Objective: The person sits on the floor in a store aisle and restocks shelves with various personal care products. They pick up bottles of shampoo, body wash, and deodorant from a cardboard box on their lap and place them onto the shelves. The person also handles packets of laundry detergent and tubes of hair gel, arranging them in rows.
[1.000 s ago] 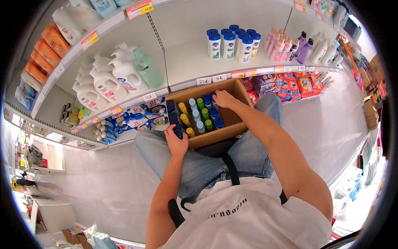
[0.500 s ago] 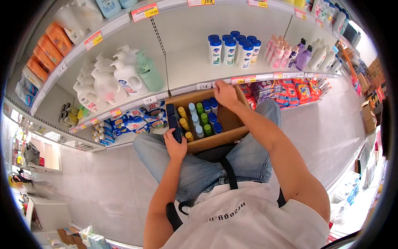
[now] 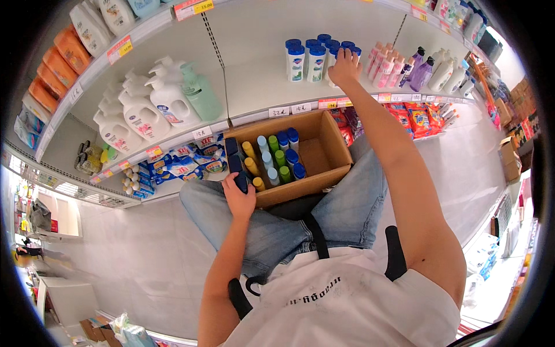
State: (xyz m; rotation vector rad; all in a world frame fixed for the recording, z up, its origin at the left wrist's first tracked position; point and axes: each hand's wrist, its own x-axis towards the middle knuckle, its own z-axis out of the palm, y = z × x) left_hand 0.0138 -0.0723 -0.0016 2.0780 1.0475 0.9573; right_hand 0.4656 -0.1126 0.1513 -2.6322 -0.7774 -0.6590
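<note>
A brown cardboard box [image 3: 335, 136] rests between my legs, against the shelf. In it stand bottles with dark navy, yellow [image 3: 252, 166], light blue [image 3: 267, 157], green [image 3: 280, 158] and blue [image 3: 292, 156] tops; its right part shows bare cardboard. My left hand [image 3: 239, 198] curls around the box's near left corner, its fingertips beside a dark navy bottle [image 3: 241, 181]. Up on the shelf, my right hand [image 3: 345, 68] has its fingers bent over the cap of a white, blue-capped bottle, largely covered by the hand. More blue-capped white bottles [image 3: 315, 65] stand to its left and behind.
White pump bottles [image 3: 139, 118] and a green one [image 3: 199, 95] stand left on the shelf [image 3: 254, 87]. Pink bottles [image 3: 383, 72] and purple bottles [image 3: 423, 75] are close right of my right hand. Blue bags [image 3: 185, 165] and red bags [image 3: 417, 118] lie below; another shelf edge runs overhead.
My right hand has left the box's far edge and moved up and right to the blue-capped bottles. My left hand stays at the box corner. The view has shifted slightly.
</note>
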